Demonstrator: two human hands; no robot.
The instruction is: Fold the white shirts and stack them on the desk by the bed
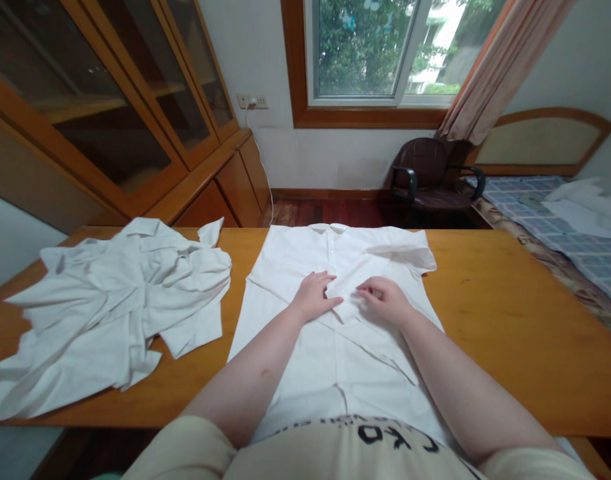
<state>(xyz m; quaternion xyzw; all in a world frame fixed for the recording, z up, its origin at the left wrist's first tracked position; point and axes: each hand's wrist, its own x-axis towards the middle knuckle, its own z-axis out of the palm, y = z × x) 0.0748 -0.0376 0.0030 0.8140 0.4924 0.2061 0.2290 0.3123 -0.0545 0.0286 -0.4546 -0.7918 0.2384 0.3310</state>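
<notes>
A white short-sleeved shirt [335,347] lies spread flat on the wooden table [505,320], collar at the far edge. One sleeve is folded inward across its chest. My left hand [314,295] rests flat on the shirt, fingers stretched out over the edge of the folded sleeve. My right hand [384,298] lies just to the right of it, fingers curled and pinching the sleeve's cloth [346,288]. Both hands sit at the middle of the shirt, a few centimetres apart.
A crumpled heap of white garments [120,307] covers the table's left part. Behind stand a wooden glass-door cabinet [125,113], a dark armchair [430,177] under the window, and a bed [570,227] with a checked cover at the right.
</notes>
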